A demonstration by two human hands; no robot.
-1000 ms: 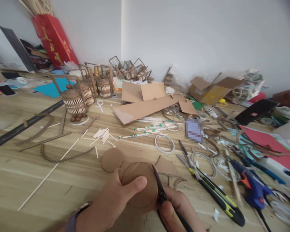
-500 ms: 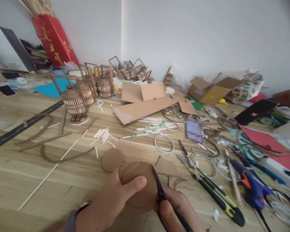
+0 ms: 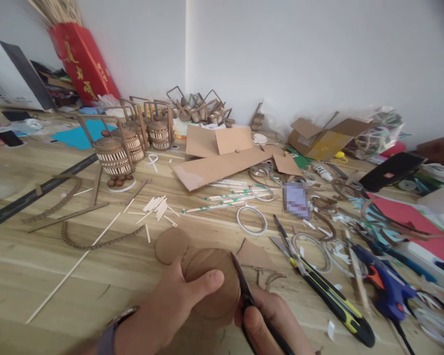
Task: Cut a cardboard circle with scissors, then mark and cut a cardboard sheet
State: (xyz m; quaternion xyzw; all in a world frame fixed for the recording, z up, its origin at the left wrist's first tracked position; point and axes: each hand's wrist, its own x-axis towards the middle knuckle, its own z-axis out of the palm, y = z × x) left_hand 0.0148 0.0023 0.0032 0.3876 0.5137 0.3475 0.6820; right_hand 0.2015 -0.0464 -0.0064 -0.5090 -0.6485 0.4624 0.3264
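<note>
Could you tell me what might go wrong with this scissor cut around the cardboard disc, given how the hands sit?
The left hand pins the cardboard disc with its thumb close to the scissors in the right hand; a slip could nick it. The blades run along the disc's right edge, so a wobble could leave a flat spot. The yellow utility knife lies just right of the hands and could catch a sleeve or wrist.

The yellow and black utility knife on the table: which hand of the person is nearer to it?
Right. The right hand, holding black scissors, is just left of the utility knife, not touching it. The left hand holds the cardboard disc, farther left.
</note>
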